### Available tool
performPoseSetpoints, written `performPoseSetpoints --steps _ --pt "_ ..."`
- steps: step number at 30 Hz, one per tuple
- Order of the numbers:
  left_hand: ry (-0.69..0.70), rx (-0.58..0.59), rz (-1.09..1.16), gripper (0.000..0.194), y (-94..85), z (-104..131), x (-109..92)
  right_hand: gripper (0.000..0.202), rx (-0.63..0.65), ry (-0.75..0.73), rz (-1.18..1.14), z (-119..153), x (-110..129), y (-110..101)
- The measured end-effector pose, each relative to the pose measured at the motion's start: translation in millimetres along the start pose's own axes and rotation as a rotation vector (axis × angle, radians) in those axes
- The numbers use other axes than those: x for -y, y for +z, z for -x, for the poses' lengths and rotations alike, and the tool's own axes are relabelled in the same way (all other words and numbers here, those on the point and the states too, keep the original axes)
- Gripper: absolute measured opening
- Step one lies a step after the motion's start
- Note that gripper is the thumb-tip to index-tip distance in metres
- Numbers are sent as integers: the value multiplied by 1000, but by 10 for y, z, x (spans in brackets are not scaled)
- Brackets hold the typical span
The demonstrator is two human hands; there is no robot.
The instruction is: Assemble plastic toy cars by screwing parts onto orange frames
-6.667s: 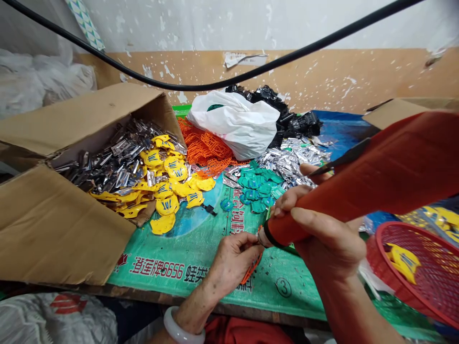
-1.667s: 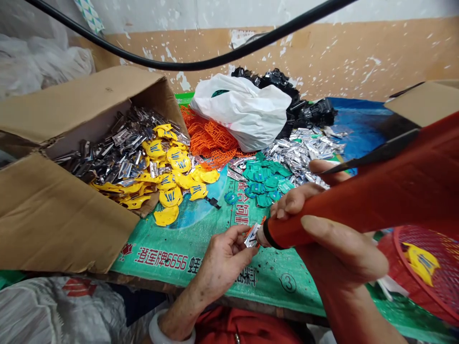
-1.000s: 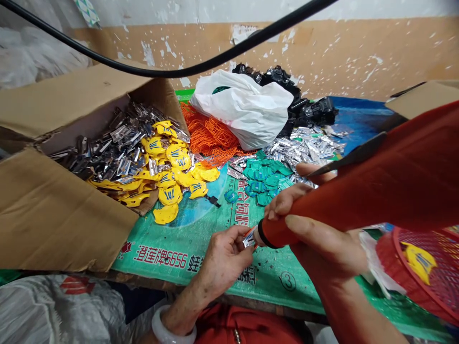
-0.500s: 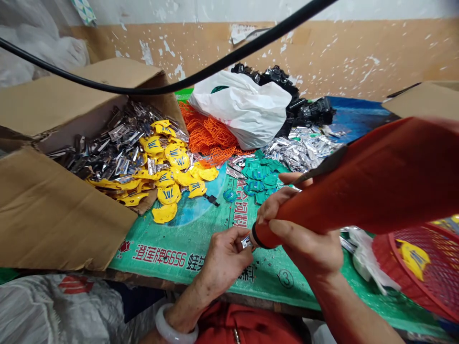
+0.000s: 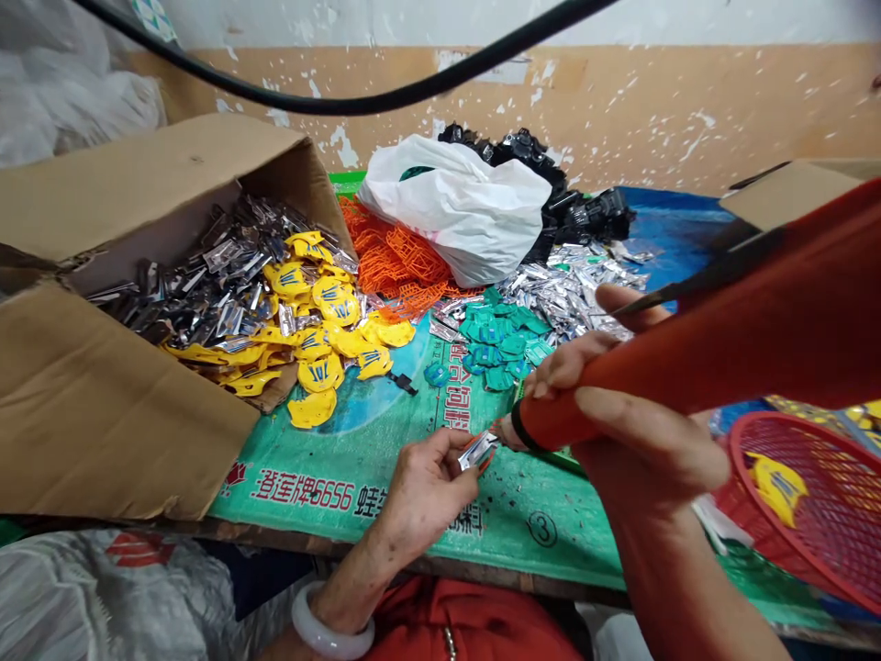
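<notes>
The left hand (image 5: pixel 423 491) is pinching a silver part (image 5: pixel 476 452) at the red tool's (image 5: pixel 695 353) tip; the right hand (image 5: pixel 643 441) is gripping the tool. Beneath, the green sheet (image 5: pixel 382 441) is showing Chinese print (image 5: pixel 306 487) and a circled "3" (image 5: pixel 541 529); yellow parts (image 5: pixel 320 373) are bearing blue marks, illegible here.

Cable (image 5: pixel 344 104): black, it hangs in a curve in front of the wall (image 5: pixel 653 110).
Wall: pale on top, tan below, with the paint peeled in many spots.
Box (image 5: pixel 103 413): made of cardboard, it lies open at the left.
Bag (image 5: pixel 474 207): white and crumpled, it is in front of the black parts (image 5: pixel 592 214).
Basket (image 5: pixel 747 514): red, at the right, with a yellow piece (image 5: pixel 777 487) inside.
Sack (image 5: pixel 55 588): pale with a red mark, at the lower left.
</notes>
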State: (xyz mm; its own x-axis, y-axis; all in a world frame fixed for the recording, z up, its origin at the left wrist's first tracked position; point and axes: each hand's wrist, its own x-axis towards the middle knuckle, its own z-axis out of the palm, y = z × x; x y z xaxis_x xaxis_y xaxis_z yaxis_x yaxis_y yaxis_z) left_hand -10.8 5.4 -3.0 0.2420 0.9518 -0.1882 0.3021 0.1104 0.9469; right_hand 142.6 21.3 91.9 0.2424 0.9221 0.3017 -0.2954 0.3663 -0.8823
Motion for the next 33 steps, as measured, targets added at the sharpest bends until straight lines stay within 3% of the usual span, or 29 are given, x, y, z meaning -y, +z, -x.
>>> performPoseSetpoints --steps 3,10,16,22,28,33 --pt "54 -41 -58 27 -39 20 -2 41 -21 12 75 36 -3 -105" --pt "132 -88 -147 30 -100 94 -2 53 -56 118 142 257 -327 -339" --pt "116 -36 -165 39 -58 105 43 23 -51 133 202 324 -387 -355" --pt "116 -43 -180 41 -64 106 62 19 -22 136 239 344 -448 -357" --pt "338 6 -308 40 -117 137 56 42 -64 94 130 277 -272 -282" --pt "400 77 -346 47 -68 129 60 54 -57 97 91 207 -57 -163"
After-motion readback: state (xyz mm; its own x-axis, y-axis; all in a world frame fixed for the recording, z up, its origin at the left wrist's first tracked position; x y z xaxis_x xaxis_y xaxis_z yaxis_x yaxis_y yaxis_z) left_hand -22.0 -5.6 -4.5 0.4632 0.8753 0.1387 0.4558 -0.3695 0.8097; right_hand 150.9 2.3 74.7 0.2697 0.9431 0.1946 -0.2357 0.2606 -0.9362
